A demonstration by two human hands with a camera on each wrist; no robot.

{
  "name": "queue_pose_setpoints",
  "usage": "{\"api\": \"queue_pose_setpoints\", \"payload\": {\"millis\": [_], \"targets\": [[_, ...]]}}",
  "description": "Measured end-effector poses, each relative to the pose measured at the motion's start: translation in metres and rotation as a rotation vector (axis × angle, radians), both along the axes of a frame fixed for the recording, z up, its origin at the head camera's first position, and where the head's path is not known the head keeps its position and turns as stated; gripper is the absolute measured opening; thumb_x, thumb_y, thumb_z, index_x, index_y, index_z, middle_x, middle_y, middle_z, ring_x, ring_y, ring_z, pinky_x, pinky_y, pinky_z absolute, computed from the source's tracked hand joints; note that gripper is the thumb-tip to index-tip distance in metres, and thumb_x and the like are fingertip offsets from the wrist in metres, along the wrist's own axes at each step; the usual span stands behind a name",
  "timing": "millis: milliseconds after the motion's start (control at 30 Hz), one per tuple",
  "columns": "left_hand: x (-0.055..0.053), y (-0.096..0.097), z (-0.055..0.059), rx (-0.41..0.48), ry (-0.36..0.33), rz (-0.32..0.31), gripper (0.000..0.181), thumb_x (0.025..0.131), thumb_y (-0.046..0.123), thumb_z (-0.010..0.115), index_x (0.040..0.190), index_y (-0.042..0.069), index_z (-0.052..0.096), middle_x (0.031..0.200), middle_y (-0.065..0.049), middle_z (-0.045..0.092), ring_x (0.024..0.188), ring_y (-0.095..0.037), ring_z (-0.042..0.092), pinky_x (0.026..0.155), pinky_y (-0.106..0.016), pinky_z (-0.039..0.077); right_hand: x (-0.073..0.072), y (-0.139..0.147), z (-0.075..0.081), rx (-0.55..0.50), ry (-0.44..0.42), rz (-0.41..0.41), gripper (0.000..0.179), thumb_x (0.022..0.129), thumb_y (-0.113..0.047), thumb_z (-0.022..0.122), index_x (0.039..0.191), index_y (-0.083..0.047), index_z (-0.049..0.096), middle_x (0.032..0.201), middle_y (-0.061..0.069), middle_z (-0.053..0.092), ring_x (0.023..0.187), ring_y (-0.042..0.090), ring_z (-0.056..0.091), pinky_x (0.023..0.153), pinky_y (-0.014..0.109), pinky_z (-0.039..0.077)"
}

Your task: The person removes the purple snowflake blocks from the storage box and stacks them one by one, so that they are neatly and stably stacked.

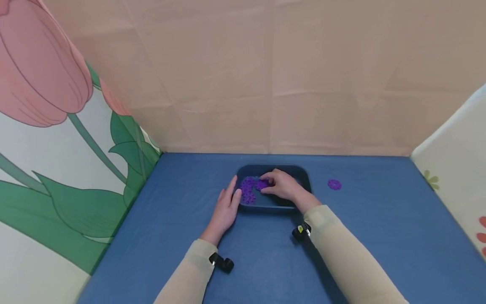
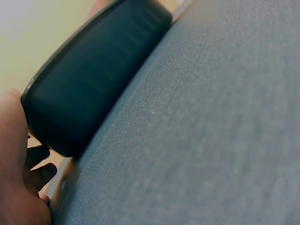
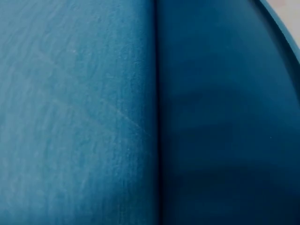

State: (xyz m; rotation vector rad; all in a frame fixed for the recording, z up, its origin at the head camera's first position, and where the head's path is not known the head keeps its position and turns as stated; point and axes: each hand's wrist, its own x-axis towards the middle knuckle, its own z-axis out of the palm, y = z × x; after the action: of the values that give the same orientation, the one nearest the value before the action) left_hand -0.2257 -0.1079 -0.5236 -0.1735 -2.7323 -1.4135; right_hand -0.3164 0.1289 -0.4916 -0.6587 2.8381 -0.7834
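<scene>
A dark blue tray (image 1: 275,208) lies on the blue table, with several purple snowflake-shaped discs (image 1: 248,196) gathered at its left end. My left hand (image 1: 225,211) rests against the tray's left side, fingers extended along it; the left wrist view shows that hand (image 2: 16,164) touching the tray's end (image 2: 93,79). Inside the tray, my right hand (image 1: 282,185) pinches a purple disc (image 1: 261,184) between thumb and forefinger, beside the others. In the right wrist view only the tray's outer wall (image 3: 225,117) appears, and that hand is out of sight.
To the right of the tray, a single purple disc (image 1: 334,184) lies on the blue tabletop (image 1: 379,236). A beige cloth (image 1: 273,84) hangs behind the table. Flower-printed cloths stand along its left (image 1: 95,202) and right (image 1: 455,169) sides.
</scene>
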Motion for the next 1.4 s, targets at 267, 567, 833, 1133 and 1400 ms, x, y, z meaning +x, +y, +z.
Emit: {"api": "queue_pose_setpoints", "payload": {"millis": [267, 567, 833, 1133, 1400], "targets": [[-0.0004, -0.0003, -0.0008, 0.006, 0.0, 0.0, 0.057, 0.1, 0.068, 0.026, 0.154, 0.053, 0.015, 0.161, 0.019, 0.026, 0.153, -0.039, 0.012, 0.118, -0.066, 0.017, 0.0013, -0.0015, -0.0019, 0.06, 0.038, 0.01, 0.05, 0.086, -0.042, 0.077, 0.131, -0.023, 0.066, 0.099, 0.002, 0.06, 0.085, 0.019, 0.054, 0.074, 0.035, 0.046], [0.0007, -0.0009, -0.0018, 0.018, -0.011, 0.005, 0.057, 0.099, 0.069, 0.026, 0.153, 0.054, 0.015, 0.161, 0.019, 0.026, 0.153, -0.041, 0.011, 0.116, -0.068, 0.017, 0.0019, -0.0032, -0.0069, 0.069, 0.044, -0.003, 0.047, 0.088, -0.042, 0.075, 0.13, -0.025, 0.067, 0.1, 0.001, 0.059, 0.088, 0.018, 0.054, 0.076, 0.037, 0.048], [-0.0003, 0.0005, -0.0019, -0.006, 0.004, 0.001, 0.056, 0.101, 0.067, 0.026, 0.154, 0.052, 0.014, 0.162, 0.018, 0.024, 0.153, -0.039, 0.011, 0.119, -0.065, 0.015, 0.0017, -0.0028, -0.0058, 0.064, 0.037, -0.009, 0.044, 0.086, -0.041, 0.077, 0.126, -0.025, 0.069, 0.101, 0.001, 0.06, 0.089, 0.018, 0.056, 0.078, 0.039, 0.05], [-0.0015, 0.0006, -0.0016, -0.016, 0.009, -0.002, 0.057, 0.102, 0.066, 0.026, 0.155, 0.05, 0.015, 0.162, 0.018, 0.025, 0.153, -0.038, 0.012, 0.12, -0.064, 0.014, 0.0019, -0.0026, -0.0058, 0.055, 0.04, -0.013, 0.042, 0.085, -0.041, 0.078, 0.123, -0.024, 0.068, 0.104, 0.002, 0.061, 0.092, 0.019, 0.058, 0.082, 0.041, 0.051], [-0.0011, 0.0013, -0.0019, -0.004, 0.004, 0.008, 0.053, 0.104, 0.06, 0.029, 0.154, 0.052, 0.015, 0.161, 0.019, 0.026, 0.153, -0.04, 0.012, 0.118, -0.066, 0.016, 0.0009, -0.0012, -0.0058, 0.021, 0.042, -0.033, 0.041, 0.084, -0.039, 0.08, 0.119, -0.021, 0.069, 0.106, 0.003, 0.062, 0.096, 0.02, 0.06, 0.087, 0.043, 0.051]]}}
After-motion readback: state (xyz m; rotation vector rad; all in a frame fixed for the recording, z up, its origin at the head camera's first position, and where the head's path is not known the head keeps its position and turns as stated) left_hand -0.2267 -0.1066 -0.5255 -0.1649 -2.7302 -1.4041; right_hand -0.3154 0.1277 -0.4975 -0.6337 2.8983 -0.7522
